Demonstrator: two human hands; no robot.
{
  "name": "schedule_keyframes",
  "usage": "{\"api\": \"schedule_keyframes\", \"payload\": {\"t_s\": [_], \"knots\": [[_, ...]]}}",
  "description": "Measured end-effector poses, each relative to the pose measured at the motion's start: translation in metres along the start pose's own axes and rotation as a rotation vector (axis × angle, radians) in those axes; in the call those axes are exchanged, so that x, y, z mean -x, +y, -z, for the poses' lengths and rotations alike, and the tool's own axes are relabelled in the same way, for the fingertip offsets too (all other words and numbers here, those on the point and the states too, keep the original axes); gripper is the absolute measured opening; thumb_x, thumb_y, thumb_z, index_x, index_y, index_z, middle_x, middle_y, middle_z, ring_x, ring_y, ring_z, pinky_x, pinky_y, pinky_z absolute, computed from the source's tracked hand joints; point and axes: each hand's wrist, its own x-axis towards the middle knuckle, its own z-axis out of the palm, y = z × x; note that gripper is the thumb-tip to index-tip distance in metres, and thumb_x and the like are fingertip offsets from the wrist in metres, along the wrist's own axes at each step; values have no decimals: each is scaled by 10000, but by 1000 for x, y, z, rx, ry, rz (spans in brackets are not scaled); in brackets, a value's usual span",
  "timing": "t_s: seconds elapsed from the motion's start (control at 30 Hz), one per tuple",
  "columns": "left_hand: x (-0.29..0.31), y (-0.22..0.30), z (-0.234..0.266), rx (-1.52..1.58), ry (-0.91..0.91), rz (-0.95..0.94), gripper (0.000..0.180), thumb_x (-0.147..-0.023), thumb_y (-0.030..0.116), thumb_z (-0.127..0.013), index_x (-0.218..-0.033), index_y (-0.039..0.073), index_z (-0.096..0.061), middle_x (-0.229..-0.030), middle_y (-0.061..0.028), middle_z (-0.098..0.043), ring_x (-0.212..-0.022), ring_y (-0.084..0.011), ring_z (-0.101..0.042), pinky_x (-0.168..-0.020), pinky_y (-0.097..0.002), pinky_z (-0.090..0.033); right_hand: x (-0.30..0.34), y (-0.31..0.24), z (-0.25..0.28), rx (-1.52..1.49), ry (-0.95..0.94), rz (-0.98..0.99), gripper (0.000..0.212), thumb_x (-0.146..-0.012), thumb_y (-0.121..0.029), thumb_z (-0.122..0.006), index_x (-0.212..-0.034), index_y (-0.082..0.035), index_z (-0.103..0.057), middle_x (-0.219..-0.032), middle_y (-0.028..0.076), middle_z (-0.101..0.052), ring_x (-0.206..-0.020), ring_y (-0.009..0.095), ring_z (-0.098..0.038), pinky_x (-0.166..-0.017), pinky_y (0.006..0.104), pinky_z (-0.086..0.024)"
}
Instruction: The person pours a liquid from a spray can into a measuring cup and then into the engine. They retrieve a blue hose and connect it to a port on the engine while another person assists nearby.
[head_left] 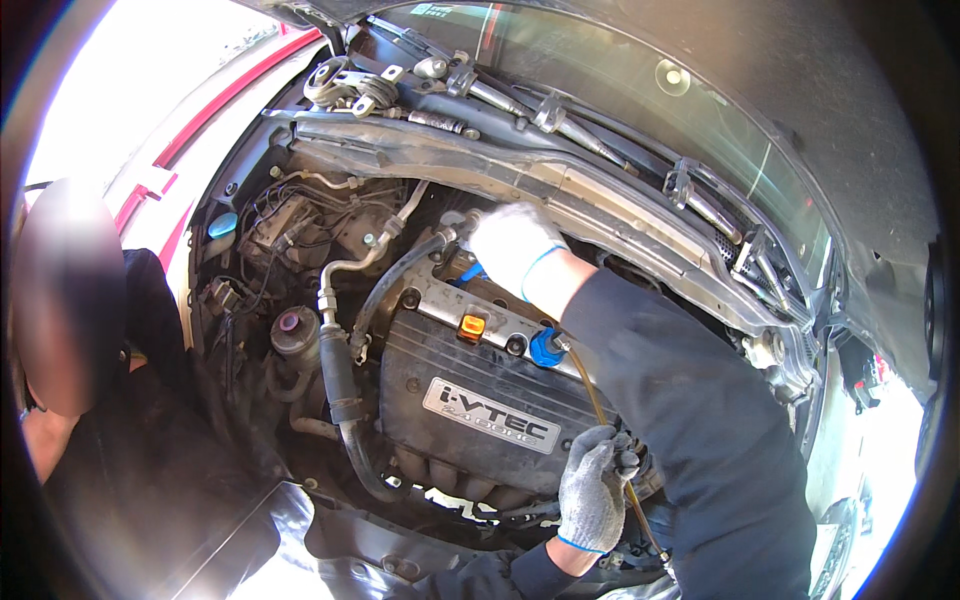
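Observation:
My left hand point(592, 492), in a grey glove, has its fingers closed around a brownish see-through hose point(586, 385) in front of the engine cover. The hose runs up to a blue cap-like fitting point(547, 346) seated on top of the engine. My right hand point(512, 248), in a glove bleached by glare, reaches over to the rear left of the engine, by the end of a black hose point(402, 270). Its fingers are washed out, so their hold does not show. A small blue piece point(470, 272) shows just below that hand.
Around the black engine cover point(470, 410) lie an orange cap point(471, 326), a metal pipe point(345, 265) and a round reservoir point(295, 332). Loose metal parts and tools point(350, 88) rest along the cowl. Another person point(70, 330) stands at the left.

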Motion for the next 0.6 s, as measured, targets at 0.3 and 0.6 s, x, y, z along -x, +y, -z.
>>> {"api": "schedule_keyframes", "payload": {"t_s": [0.3,0.6], "knots": [[4,-1,6,138,100,261,430,-1201,364,-472,-1533,104,-552,-1431,-109,-676,-1264,-289,-677,-1096,-440,-575,-59,-40,-42,-17,-46,247,241,-967,-192,-672,-1030,-80,-877,-1022,158,-828,-964,348,-798,-838,462,-628],[2,-16,40,274,-89,372,592,-1197,503,-370,-1623,103,-460,-1631,-135,-544,-1470,-327,-546,-1255,-484,-447,-61,-40,-71,-199,-100,44,281,-992,-196,-637,-1085,-83,-877,-1047,145,-852,-950,339,-826,-796,484,-652]]}}
